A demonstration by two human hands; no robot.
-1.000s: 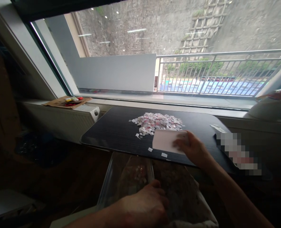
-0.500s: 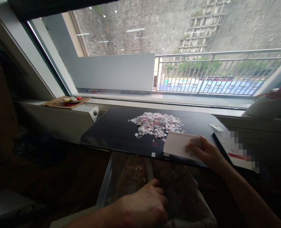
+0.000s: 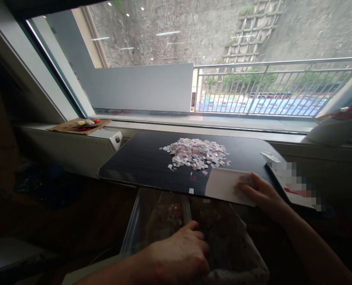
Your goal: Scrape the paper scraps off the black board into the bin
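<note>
My right hand (image 3: 261,192) is closed on a flat, off-white rectangular card (image 3: 223,184), thumb on its upper face. The card lies over the front edge of the dark tabletop (image 3: 134,164). Beyond it sits a pile of small white and pink paper pieces (image 3: 196,152), with a few loose ones nearer the edge. My left hand (image 3: 184,251) is below the table, fingers curled over the right wall of a clear plastic box (image 3: 131,225); its fingertips are hidden. Just right of it is a light-rimmed container (image 3: 253,245) with a dark inside. A paper piece (image 3: 206,201) shows just under the table edge.
At the tabletop's right end lies a dark-edged flat item (image 3: 295,190), partly pixelated, near a small clear packet (image 3: 269,156). A radiator (image 3: 71,148) stands to the left, with cardboard (image 3: 66,126) and small coloured items above. Behind the table is a large window.
My right hand has drawn the card slightly toward me, over the table edge. A paper piece by the card has dropped below the edge. My left hand stays in nearly the same place.
</note>
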